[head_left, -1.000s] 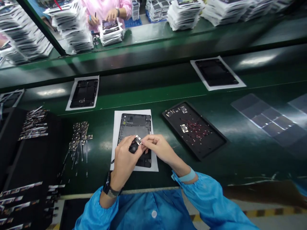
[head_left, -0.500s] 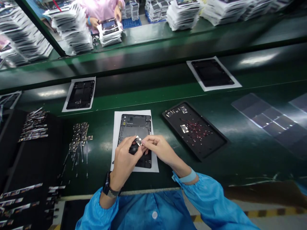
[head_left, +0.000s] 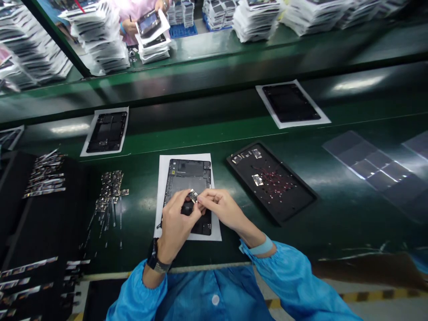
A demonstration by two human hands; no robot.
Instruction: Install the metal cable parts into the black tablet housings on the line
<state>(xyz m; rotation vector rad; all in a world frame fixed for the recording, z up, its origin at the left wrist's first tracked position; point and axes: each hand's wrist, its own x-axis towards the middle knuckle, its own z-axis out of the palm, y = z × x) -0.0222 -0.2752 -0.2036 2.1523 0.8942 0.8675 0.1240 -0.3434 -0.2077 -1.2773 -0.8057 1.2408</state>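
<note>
A small circuit board (head_left: 193,195) is pinched between my two hands above a black tablet back cover (head_left: 189,178). My left hand (head_left: 176,218) grips the board's left side with thumb and fingers. At its right edge, my right hand (head_left: 219,206) closes on it with the fingertips; whether a wire or other small part is also between them I cannot make out. The cover lies on a white sheet (head_left: 160,196), its lower part hidden behind my hands.
Right of the cover, a black tray (head_left: 284,209) holds small boards and red-wired parts. A pile of circuit boards with cables (head_left: 112,191) lies to the left, beside a black rack (head_left: 43,223) of strips. More covers (head_left: 107,131) rest on the belt behind. Opposite, a person (head_left: 138,11) handles a tablet.
The covers on the belt have shifted slightly left. My hands keep hold of the board with little movement; my left wrist has moved slightly right. The person opposite has lifted a tablet and sheet.
</note>
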